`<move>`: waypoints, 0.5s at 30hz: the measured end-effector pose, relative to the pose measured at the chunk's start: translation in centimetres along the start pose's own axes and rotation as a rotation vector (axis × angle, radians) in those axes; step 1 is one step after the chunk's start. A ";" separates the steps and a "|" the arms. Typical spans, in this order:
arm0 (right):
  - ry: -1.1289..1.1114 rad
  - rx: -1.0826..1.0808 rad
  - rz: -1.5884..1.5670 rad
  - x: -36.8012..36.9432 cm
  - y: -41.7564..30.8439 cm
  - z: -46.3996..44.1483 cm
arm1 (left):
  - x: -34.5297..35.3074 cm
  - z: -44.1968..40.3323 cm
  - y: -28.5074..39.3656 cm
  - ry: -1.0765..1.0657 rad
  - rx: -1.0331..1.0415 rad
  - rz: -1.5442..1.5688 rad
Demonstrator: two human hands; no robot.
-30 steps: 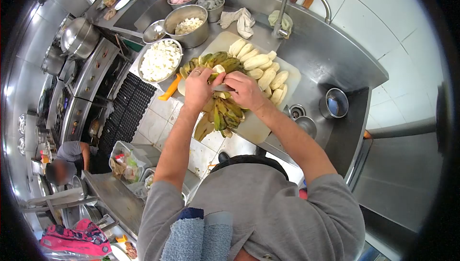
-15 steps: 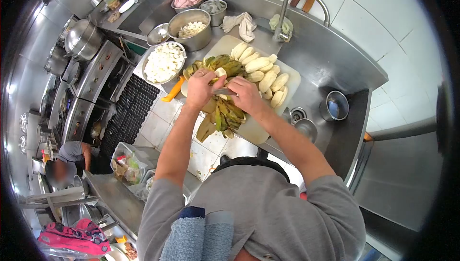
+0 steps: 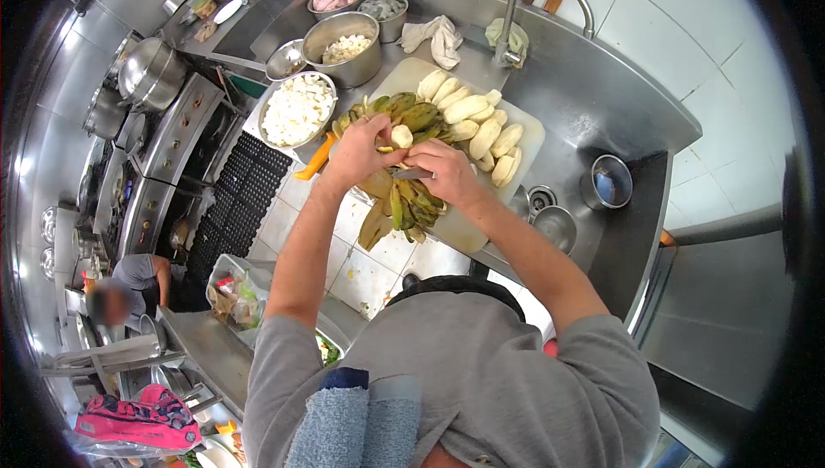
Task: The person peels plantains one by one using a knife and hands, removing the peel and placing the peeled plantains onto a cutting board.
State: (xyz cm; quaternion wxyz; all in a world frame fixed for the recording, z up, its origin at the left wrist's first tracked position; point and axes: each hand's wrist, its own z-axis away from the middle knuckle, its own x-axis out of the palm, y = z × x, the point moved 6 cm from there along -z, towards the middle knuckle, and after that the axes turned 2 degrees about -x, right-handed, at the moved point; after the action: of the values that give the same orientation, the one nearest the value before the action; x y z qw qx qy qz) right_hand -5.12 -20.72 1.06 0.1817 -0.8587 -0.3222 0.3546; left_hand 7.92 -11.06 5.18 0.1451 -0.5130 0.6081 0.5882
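Centrally, the left hand (image 3: 357, 157) and right hand (image 3: 447, 171) worked close together, fingertips meeting or nearly so; the exact contact was hidden. Left hand was closed around a banana (image 3: 401, 135), its pale, round end showing between thumb and fingers. Right hand was clamped on a knife (image 3: 412, 173), the blade pointing toward the left hand, just below the banana. The banana thus lay at the left hand's fingers, up and to the left of the right hand, above the left part of the cutting board (image 3: 460, 229), taken as landmark.

Peeled bananas (image 3: 485, 137) were laid side by side on the far and right parts of the board, beyond the right hand. Green skins (image 3: 419, 116) were heaped on its left part, just past the fingers; whether some were whole fruit could not be told. Split peels (image 3: 404, 206) spread below the hands, at the board's near left side.

Left of the board: an orange handle (image 3: 316, 159), and a bowl (image 3: 301, 146) of white chunks. Beyond its far left corner: a metal pot (image 3: 357, 71) with pale pieces. Past its far edge: a crumpled cloth (image 3: 444, 45) and, farther right, the faucet (image 3: 509, 17).
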 end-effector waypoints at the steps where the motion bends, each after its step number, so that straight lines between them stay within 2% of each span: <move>1: -0.006 0.001 0.002 -0.1 -0.1 -0.1 | 0.0 0.1 -0.2 0.019 0.017 0.006; 7: 0.015 0.073 0.032 0.0 -0.2 0.8 | 0.9 1.6 -1.8 0.116 0.030 0.103; 10: 0.006 0.215 -0.130 -0.5 0.9 0.9 | 1.7 3.3 -1.8 0.330 -0.106 0.055; 13: 0.189 0.461 -0.424 -0.5 2.8 -0.4 | 3.4 5.4 -1.6 0.533 -0.469 0.276; 14: 0.087 0.569 -0.218 -1.1 2.3 -1.3 | 3.8 5.7 -1.4 0.556 -0.523 0.319; 15: 0.030 0.569 -0.139 -1.2 1.0 -2.4 | 3.6 6.1 -0.7 0.574 -0.580 0.363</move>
State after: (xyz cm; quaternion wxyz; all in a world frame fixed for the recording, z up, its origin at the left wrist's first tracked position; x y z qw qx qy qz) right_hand -3.61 -22.48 2.74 0.4437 -0.7543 -0.2654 0.4047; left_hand 4.33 -7.30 0.31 -0.2852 -0.5600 0.5137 0.5841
